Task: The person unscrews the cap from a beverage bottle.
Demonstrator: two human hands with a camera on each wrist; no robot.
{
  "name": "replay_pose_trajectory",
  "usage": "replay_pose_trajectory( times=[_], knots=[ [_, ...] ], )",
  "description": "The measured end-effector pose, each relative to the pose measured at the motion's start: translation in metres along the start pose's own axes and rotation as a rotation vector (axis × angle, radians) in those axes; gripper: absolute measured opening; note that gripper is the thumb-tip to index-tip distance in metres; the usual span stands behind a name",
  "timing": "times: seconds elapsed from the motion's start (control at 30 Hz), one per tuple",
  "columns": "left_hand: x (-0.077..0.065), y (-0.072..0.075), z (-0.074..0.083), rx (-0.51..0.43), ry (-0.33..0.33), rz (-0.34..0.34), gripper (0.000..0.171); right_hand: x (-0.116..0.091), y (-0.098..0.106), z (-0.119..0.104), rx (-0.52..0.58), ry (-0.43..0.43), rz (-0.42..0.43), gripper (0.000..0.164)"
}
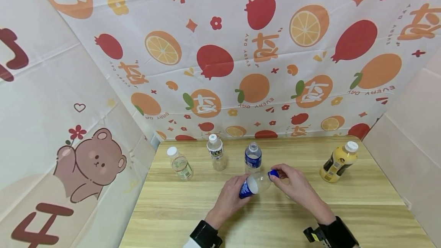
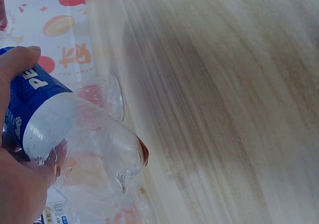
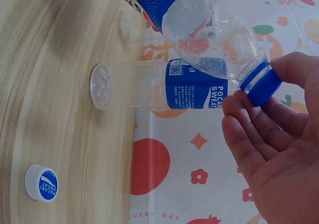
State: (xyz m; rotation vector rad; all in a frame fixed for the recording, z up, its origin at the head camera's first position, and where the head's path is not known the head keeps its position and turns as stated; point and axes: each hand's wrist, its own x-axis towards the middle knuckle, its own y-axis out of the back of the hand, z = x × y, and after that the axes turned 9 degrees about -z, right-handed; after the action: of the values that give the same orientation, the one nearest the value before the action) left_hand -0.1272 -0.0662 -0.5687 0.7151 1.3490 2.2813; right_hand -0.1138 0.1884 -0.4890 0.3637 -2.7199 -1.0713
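Note:
My left hand [image 1: 230, 197] grips a clear plastic Pepsi bottle [image 1: 263, 182] around its blue label, tilted with the neck to the right. In the left wrist view, a little brown liquid shows at the bottle's base [image 2: 142, 152]. My right hand [image 1: 297, 187] pinches the blue cap [image 3: 264, 84] at the bottle's neck between thumb and fingers. Just behind stands an uncapped Pocari Sweat bottle [image 1: 253, 159], upright on the table. Its white and blue cap [image 3: 42, 183] lies on the tabletop in the right wrist view.
On the wooden table [image 1: 172, 217], two clear bottles with white caps stand at the left: a squat bottle [image 1: 180, 165] and a taller bottle [image 1: 217, 153]. A yellow bottle [image 1: 339, 162] stands to the right. Fruit-print cloth [image 1: 220, 60] hangs behind the table.

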Motion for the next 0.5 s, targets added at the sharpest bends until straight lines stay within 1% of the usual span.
replay_pose_trajectory(
  times=[0.27,0.5],
  knots=[
    [0.0006,-0.0023,-0.0032,0.022,-0.04,0.031,0.076,-0.003,-0.002,0.0017,0.005,0.082,0.028,0.032],
    [0.0001,-0.0031,-0.003,-0.018,-0.033,0.025,0.078,-0.0037,-0.0035,0.0054,-0.009,0.196,0.045,0.036]
  ],
)
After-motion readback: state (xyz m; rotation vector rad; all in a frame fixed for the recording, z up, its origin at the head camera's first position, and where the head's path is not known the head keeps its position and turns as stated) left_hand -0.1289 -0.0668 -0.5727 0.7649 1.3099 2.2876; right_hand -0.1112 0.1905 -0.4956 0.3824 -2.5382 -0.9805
